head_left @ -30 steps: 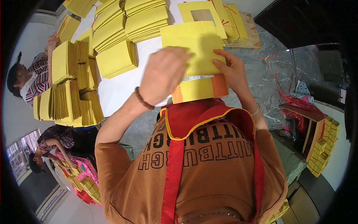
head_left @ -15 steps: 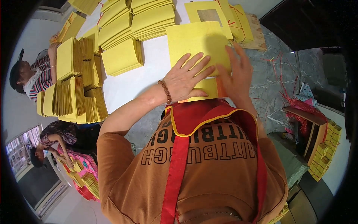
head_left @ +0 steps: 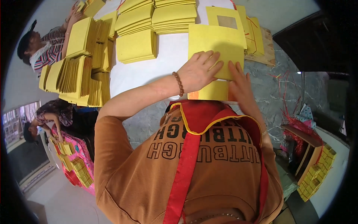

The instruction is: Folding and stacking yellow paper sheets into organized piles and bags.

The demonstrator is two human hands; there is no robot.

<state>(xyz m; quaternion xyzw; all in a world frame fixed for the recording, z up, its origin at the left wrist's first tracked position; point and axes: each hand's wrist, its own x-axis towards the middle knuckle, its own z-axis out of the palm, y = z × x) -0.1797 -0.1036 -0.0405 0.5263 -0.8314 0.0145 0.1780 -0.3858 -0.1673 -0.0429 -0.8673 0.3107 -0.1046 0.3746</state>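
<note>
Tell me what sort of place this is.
Probably a paper-goods workshop: stacks of yellow paper sheets on a white tabletop, and a co-worker in a striped top beside it.

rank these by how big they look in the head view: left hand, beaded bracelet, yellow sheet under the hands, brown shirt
1. Brown shirt
2. Yellow sheet
3. Left hand
4. Beaded bracelet

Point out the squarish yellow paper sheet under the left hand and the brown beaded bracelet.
Squarish yellow paper sheet point(head_left: 217, 42), head view: uncovered upper part.
Brown beaded bracelet point(head_left: 178, 83), head view: its middle beads.
</note>
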